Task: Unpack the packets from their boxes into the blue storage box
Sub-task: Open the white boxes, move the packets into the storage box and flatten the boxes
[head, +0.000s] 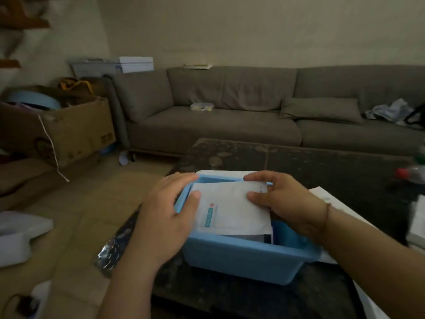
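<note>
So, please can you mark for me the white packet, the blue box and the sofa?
white packet (pixel 232 208), head view, middle of its flat top face.
blue box (pixel 241 256), head view, its near outer wall.
sofa (pixel 218 130), head view, left seat cushion.

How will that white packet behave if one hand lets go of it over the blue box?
Probably floppy: the white packet is thin and flat, held at both edges by the left hand and right hand. Likely light. It may sag or slide into the blue box.
</note>
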Action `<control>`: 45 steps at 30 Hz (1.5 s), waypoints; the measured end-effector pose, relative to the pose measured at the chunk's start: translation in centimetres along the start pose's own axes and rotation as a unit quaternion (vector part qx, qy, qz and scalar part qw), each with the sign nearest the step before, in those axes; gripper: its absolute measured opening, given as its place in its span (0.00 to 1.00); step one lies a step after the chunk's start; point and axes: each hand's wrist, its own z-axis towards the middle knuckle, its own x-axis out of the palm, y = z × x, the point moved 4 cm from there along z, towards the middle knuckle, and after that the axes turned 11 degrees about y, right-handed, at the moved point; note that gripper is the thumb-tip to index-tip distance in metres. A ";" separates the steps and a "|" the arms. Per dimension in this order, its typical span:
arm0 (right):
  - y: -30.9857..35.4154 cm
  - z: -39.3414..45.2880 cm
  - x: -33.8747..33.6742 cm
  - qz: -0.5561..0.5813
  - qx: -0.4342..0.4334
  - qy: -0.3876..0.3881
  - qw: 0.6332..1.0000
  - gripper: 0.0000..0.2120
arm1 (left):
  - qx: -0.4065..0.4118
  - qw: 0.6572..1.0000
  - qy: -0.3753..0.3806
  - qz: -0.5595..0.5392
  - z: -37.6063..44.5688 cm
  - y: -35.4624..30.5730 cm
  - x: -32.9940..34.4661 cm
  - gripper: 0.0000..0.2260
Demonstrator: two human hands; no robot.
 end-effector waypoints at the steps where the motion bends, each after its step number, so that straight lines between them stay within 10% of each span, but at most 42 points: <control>1: -0.2 0.2 0.1 -0.003 -0.002 -0.003 1.000 0.14 | -0.010 0.999 0.031 0.038 0.3 -0.2 0.5 0.18; 9: 1.6 -0.4 1.1 -0.223 -0.001 0.028 0.974 0.19 | -0.058 0.973 0.142 0.171 1.4 -0.6 2.2 0.20; 14: 2.3 -0.9 1.3 -0.491 0.020 0.034 0.870 0.31 | -0.121 0.957 0.168 0.204 1.6 0.1 2.5 0.22; 20: 1.4 -1.7 1.4 -0.512 0.017 0.027 0.858 0.33 | -0.107 0.967 0.138 0.188 1.6 0.1 2.5 0.23; 27: -1.4 -12.5 -4.2 -0.433 -0.227 -0.204 0.848 0.17 | 0.138 0.979 -0.143 0.038 0.4 -4.6 2.1 0.13; 30: -5.9 -16.8 -5.9 -0.535 -0.143 -0.209 0.806 0.25 | 0.287 0.937 -0.195 -0.046 -1.2 -8.5 3.8 0.10; 34: -11.1 -17.5 -7.6 -0.633 0.048 -0.033 0.772 0.28 | 0.444 0.874 -0.158 -0.121 -3.5 -12.9 8.3 0.08; 38: -13.2 -17.6 -8.2 -0.581 0.133 0.020 0.803 0.37 | 0.526 0.838 -0.075 -0.125 -5.3 -15.5 14.2 0.05; 41: -15.1 -19.7 -8.3 -0.531 -0.076 -0.134 0.834 0.27 | 0.519 0.842 -0.030 -0.143 -5.5 -16.2 17.1 0.05; 45: -9.7 -22.9 -11.8 -0.430 -0.127 -0.297 0.843 0.22 | 0.358 0.907 0.011 -0.221 -4.2 -16.3 18.7 0.13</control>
